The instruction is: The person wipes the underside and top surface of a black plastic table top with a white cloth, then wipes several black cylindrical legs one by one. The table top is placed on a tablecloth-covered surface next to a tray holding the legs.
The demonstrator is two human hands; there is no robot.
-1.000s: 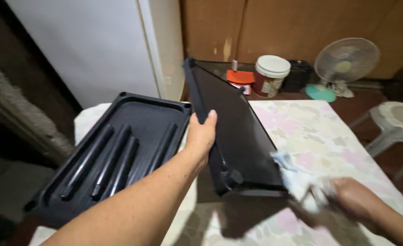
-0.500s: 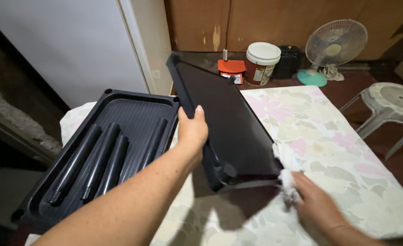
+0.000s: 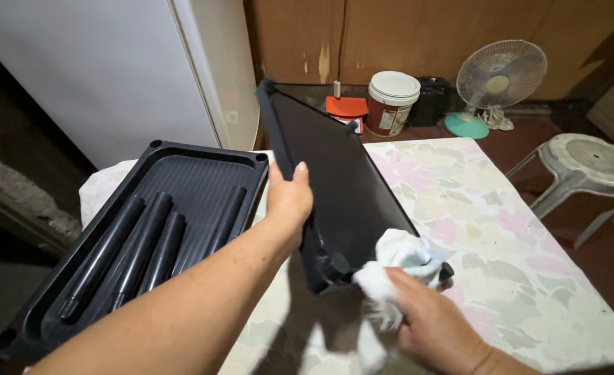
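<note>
Black plastic forms the flat rectangular shelf panel (image 3: 334, 180) that stands tilted on its near edge at the middle of the table (image 3: 529, 278), which is covered with a floral-patterned cloth. The left hand (image 3: 289, 201) is closed on the panel's left rim, thumb on the top face. The right hand (image 3: 428, 323) is closed on a crumpled white rag (image 3: 397, 260) and presses it against the panel's near right corner. The two hands are apart, one at each side of the panel.

To the left, a second black ribbed plastic tray (image 3: 203, 173) lies flat on the table's left side and holds four black cylindrical tubes (image 3: 140, 250) laid side by side. On the far floor stand a white-lidded red bucket (image 3: 391, 103), an orange box (image 3: 346, 107) and a small white electric fan (image 3: 500, 76). A white plastic stool (image 3: 588, 163) stands at the right.
</note>
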